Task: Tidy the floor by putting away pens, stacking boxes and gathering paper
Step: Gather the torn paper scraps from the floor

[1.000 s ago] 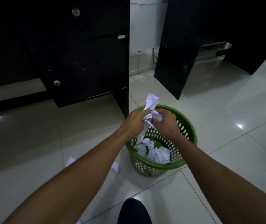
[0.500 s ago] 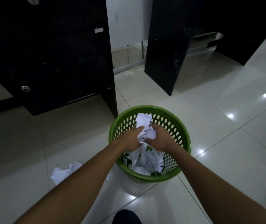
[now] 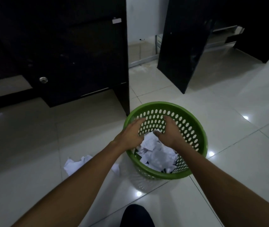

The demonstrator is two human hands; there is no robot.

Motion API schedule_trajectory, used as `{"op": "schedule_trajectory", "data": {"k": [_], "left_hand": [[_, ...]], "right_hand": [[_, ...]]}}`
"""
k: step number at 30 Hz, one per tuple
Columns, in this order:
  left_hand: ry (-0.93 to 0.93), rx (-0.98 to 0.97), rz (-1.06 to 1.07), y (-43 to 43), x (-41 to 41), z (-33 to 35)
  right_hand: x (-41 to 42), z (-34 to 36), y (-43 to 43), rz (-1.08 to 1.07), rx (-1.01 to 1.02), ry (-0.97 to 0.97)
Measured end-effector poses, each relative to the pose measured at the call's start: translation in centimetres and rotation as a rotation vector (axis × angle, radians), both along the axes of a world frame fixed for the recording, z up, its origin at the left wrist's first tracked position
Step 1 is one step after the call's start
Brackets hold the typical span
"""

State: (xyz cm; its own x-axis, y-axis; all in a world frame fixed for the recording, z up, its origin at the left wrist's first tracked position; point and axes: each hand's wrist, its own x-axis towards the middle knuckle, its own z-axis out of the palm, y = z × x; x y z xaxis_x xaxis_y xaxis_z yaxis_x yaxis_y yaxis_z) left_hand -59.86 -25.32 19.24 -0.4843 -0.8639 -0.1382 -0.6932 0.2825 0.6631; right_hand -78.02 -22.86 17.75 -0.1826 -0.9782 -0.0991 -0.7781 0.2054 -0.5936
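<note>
Both hands, left hand [image 3: 131, 135] and right hand [image 3: 171, 134], hovered empty, fingers spread, over the green basket [image 3: 195, 128] at frame centre. Loose crumpled paper [image 3: 76, 164] lay on the floor, lower left of the basket, nearer the left hand.

The basket [image 3: 194, 122] was green perforated plastic, smooth with a slight sheen; the paper [image 3: 156, 153] inside was white and crumpled; the floor tiles [image 3: 228, 169] were pale and glossy; the cabinet [image 3: 65, 54] had a dark, faintly glossy finish, its lock [image 3: 43, 79] shiny metal.
</note>
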Motion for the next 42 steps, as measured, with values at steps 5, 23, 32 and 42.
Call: {"op": "schedule_trajectory", "data": {"k": [5,23,32,42], "left_hand": [[0.051,-0.184,0.142,1.0,5.6,1.1],[-0.175,0.155,1.006,18.5,45.8,-12.4],[-0.090,0.344,1.236,25.9,51.7,-19.9],[-0.016,0.544,1.587,24.0,50.1,-23.9]], "right_hand": [[5.2,3.2,-0.6,0.053,-0.199,-0.046],[28.2,-8.1,2.4,0.446,0.076,0.116],[32.0,-16.2,4.2,0.521,0.278,0.198],[32.8,-20.6,4.6,0.509,0.317,0.230]]}}
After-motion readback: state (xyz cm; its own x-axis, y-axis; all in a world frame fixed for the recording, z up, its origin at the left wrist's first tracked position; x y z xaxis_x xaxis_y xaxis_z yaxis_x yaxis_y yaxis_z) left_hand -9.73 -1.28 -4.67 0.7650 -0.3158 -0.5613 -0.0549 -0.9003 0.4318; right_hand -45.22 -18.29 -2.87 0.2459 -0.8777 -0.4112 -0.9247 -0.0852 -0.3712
